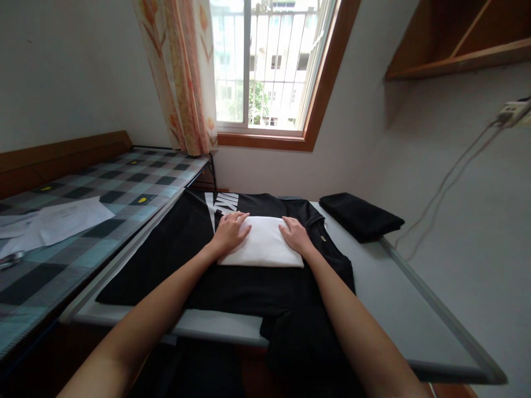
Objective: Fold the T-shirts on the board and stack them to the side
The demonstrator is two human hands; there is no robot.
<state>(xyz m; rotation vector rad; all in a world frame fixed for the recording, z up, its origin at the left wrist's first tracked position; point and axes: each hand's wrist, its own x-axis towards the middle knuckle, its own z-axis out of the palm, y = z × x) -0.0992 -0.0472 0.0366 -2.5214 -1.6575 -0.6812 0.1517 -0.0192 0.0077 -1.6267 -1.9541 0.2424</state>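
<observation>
A folded white cloth [265, 243] lies on top of a black T-shirt [232, 282] with white lettering, spread over a grey table [385, 287]. My left hand [230, 231] rests flat on the white cloth's left edge, fingers stretched out. My right hand [295, 233] lies flat on its right edge, fingers extended too. Neither hand grips anything. Part of the black shirt hangs over the table's near edge.
A folded black garment [360, 215] sits at the table's far right. To the left stands a bed with a checked cover [124, 188] and white papers [53, 221]. A window and curtain [182, 77] are behind; cables [448, 182] hang on the right wall.
</observation>
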